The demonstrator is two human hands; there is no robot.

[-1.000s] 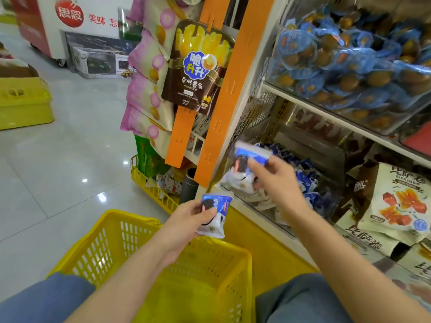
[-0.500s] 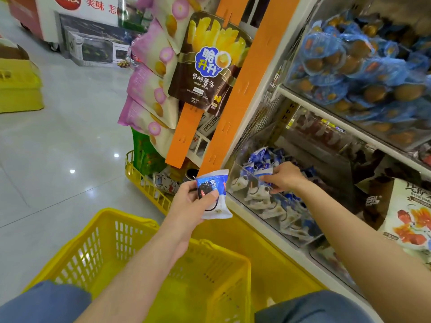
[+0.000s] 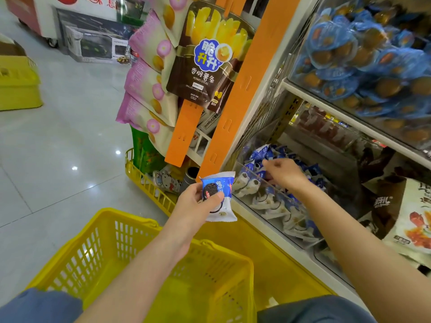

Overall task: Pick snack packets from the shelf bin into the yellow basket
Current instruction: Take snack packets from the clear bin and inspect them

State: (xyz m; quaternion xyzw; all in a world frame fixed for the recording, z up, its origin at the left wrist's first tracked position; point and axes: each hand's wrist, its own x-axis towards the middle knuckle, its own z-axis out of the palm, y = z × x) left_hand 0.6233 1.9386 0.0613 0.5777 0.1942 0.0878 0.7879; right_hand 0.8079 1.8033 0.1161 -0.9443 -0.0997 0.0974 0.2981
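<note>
Your left hand [image 3: 196, 203] pinched one snack packet [image 3: 218, 197] up near the yellow basket's [image 3: 130, 217] far rim, not clearly over it. Let go there and it might have landed on the glossy tiled floor [image 3: 58, 159]. Your right hand [image 3: 285, 174] was down in the clear shelf bin [image 3: 261, 213]. I could not tell whether it gripped anything, and a hurried pull might have spilled neighbouring packets. Hanging bags [image 3: 203, 57] crowded the aisle end.
</note>
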